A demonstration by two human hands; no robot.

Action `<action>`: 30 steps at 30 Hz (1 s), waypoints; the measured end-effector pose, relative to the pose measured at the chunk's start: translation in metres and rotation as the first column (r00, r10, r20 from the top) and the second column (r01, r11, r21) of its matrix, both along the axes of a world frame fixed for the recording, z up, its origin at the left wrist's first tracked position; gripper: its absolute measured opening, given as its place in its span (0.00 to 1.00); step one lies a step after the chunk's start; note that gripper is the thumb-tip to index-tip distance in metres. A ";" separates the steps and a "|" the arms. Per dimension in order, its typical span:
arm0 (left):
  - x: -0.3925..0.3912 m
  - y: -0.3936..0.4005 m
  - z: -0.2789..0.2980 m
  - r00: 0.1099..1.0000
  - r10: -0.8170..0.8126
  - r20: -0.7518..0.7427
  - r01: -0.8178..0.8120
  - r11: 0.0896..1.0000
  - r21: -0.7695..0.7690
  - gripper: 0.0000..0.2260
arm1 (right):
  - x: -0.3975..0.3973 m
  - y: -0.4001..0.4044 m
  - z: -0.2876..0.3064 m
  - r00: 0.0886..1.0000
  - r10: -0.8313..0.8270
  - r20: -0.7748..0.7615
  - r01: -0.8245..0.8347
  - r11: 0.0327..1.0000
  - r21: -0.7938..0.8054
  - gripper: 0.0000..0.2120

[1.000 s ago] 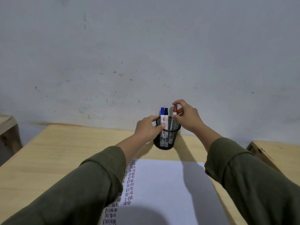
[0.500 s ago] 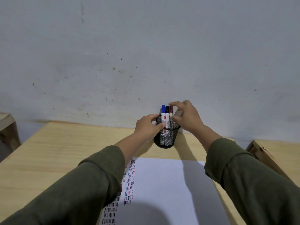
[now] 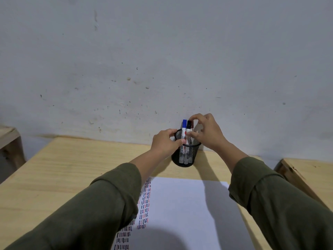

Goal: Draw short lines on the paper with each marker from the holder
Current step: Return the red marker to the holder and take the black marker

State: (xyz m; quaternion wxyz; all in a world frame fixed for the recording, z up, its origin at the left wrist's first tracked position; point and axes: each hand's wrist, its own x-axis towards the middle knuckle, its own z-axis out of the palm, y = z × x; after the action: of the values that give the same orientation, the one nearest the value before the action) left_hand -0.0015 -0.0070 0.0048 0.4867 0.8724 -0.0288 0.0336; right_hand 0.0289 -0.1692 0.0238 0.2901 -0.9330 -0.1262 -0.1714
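**Both hands at the marker holder**

Across the upper two thirds of the frame ran a pale grey wall (image 3: 162, 60), scuffed and speckled with dark marks. Below it the light wooden surface (image 3: 54, 177) filled the lower part of the frame, with the edge of a second wooden piece (image 3: 310, 170) at the right and another (image 3: 9, 138) at the far left. A white sheet of paper (image 3: 189, 204) lay at lower centre, its left side carrying columns of short black, blue and red lines (image 3: 145, 201). Two olive-green sleeves (image 3: 100, 210) reached in from the bottom corners.

Just above the paper, at the centre of the frame, stood the black mesh holder (image 3: 185, 156), upright on the surface near the wall. The left hand (image 3: 164, 143) was wrapped around the holder's left side at the rim, fingers closed on it. The right hand (image 3: 207, 132) hovered over the holder's right side, its thumb and forefinger pinched together around the top of the black-capped marker (image 3: 188, 126). The blue-capped marker (image 3: 184, 129) stood touching it on the left, both upright in the holder. A sliver of red showed behind the black cap, too hidden to tell what it was.
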 end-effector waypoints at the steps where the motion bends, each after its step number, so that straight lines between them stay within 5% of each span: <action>1: 0.000 0.000 0.000 1.000 0.006 0.001 -0.006 1.000 0.005 0.25 | -0.002 0.000 -0.001 1.000 0.001 0.014 -0.002 0.999 0.040 0.20; 10: -0.011 0.000 0.007 0.998 0.039 0.041 -0.040 0.999 0.002 0.26 | -0.024 0.003 0.006 0.999 0.035 -0.029 -0.022 0.931 0.365 0.20; 17: -0.033 0.012 0.052 0.983 0.073 0.168 -0.046 0.986 -0.163 0.16 | -0.051 0.010 0.061 0.994 -0.017 0.111 -0.067 0.708 0.703 0.26; 26: -0.108 0.022 0.076 0.985 -0.165 0.049 0.168 0.859 -0.484 0.11 | -0.146 0.033 0.047 0.907 0.413 -0.084 -0.172 0.545 0.821 0.19; 30: -0.144 0.032 0.066 0.995 -0.102 0.021 0.096 0.824 -0.559 0.04 | -0.188 0.041 0.044 0.873 0.460 -0.164 -0.137 0.554 0.821 0.19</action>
State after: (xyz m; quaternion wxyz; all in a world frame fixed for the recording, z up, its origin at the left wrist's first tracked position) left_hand -0.1454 0.0250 0.0712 0.7217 0.6895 -0.0608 0.0109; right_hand -0.1586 -0.1277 0.0681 0.7129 -0.6865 -0.1419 0.0179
